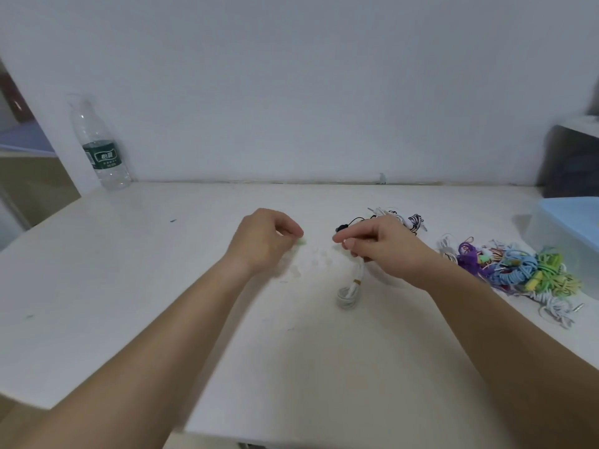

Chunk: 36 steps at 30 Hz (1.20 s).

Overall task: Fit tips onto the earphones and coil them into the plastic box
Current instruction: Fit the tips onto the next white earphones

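White earphones: we see the white corded earphones [348, 293] near the middle of the white table [162, 286]. They are a bundle tied by a tan band; its lower loop seems to rest on the surface, and the cord rises into the right hand.
Right hand: our right hand [382, 249] is closed on the upper end of that cord, fingertips [344, 242] pinched together and pointing left. The earbud itself is hidden in the fingers, so we cannot tell whether it is bare.
Left hand: our left hand [264, 243] pinches a small pale green soft tip [301, 242] between thumb and forefinger. It is level with the right fingertips, near them but not touching.
Loose tips: a scatter of clear soft tips [312, 257] lies on the table below the gap between the hands.
Step in hand: we judge this to be the fitting of a tip, with coiling not yet begun.
Next move: it calls for closing the gap, lining the tip's hole up with the bud and pressing it on squarely.
Plastic box: the translucent plastic box with a pale blue lid [565, 222] stands at the far right edge, well apart from both hands.
Other earphones: a heap of coloured corded earphones [518, 270] lies between the right forearm and the box.
Further out: a clear plastic water bottle with a green label [100, 147] stands at the far left by the wall.
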{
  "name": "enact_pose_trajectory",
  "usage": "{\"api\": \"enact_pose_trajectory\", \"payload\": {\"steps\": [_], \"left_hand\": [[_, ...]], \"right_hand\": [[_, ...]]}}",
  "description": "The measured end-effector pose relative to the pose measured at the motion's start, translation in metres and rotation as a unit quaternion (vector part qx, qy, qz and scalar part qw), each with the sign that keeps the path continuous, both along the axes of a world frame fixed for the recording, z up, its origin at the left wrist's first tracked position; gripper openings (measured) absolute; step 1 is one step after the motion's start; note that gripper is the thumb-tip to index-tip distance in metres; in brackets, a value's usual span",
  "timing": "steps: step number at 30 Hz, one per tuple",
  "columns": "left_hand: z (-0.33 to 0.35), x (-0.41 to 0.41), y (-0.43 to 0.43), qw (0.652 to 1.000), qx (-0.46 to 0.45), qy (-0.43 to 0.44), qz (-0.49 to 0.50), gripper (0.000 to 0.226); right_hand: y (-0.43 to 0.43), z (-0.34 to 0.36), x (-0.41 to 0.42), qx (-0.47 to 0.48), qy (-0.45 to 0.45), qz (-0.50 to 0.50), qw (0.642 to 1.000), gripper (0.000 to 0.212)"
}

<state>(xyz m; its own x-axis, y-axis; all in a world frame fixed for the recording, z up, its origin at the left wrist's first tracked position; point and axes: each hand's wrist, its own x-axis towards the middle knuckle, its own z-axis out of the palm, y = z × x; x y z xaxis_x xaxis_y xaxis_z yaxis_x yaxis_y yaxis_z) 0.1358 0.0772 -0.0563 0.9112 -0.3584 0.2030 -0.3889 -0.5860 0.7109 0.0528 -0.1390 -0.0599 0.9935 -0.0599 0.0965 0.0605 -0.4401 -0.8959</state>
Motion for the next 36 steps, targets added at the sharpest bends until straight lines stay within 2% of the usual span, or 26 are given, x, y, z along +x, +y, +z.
{"api": "enact_pose_trajectory", "payload": {"steps": [3, 5, 8, 12, 17, 22, 26, 28, 30, 33, 36], "left_hand": [[-0.005, -0.008, -0.012, 0.995, 0.057, -0.003, -0.077, 0.018], [-0.010, -0.009, -0.022, 0.991, 0.090, -0.024, -0.094, 0.020], [-0.012, -0.007, -0.034, 0.986, 0.141, -0.071, -0.056, 0.027], [-0.012, -0.001, -0.045, 0.972, 0.206, -0.108, -0.037, 0.037], [-0.024, 0.008, -0.053, 0.966, 0.226, -0.120, -0.032, 0.031], [-0.029, 0.014, -0.049, 0.961, 0.242, -0.128, -0.020, 0.036], [-0.016, 0.006, -0.044, 0.986, 0.145, -0.084, 0.006, 0.024], [-0.005, -0.002, -0.044, 0.998, 0.048, -0.047, 0.022, 0.016], [0.001, -0.011, -0.044, 0.996, -0.082, 0.038, 0.012, 0.010], [0.003, -0.024, -0.046, 0.947, -0.248, 0.197, -0.049, 0.006], [0.001, -0.031, -0.048, 0.901, -0.315, 0.281, -0.100, 0.008]], "right_hand": [[0.000, -0.005, -0.003, 0.020, -0.007, -0.005, 1.000, 0.020], [-0.003, -0.008, -0.005, 0.052, -0.020, -0.016, 0.998, 0.020], [-0.010, -0.011, -0.009, 0.104, -0.036, -0.052, 0.993, 0.017], [-0.015, -0.013, -0.011, 0.106, -0.040, -0.080, 0.990, 0.014], [-0.015, -0.013, -0.009, 0.159, -0.027, -0.077, 0.984, 0.020], [-0.017, -0.016, -0.011, 0.177, -0.018, -0.064, 0.982, 0.018], [-0.018, -0.019, -0.012, 0.156, -0.006, -0.061, 0.986, 0.017], [-0.018, -0.020, -0.013, 0.162, -0.006, -0.061, 0.985, 0.017], [-0.018, -0.019, -0.014, 0.176, -0.010, -0.063, 0.982, 0.016], [-0.015, -0.017, -0.016, 0.203, -0.019, -0.072, 0.976, 0.015], [-0.015, -0.015, -0.016, 0.224, -0.019, -0.060, 0.973, 0.016]]}}
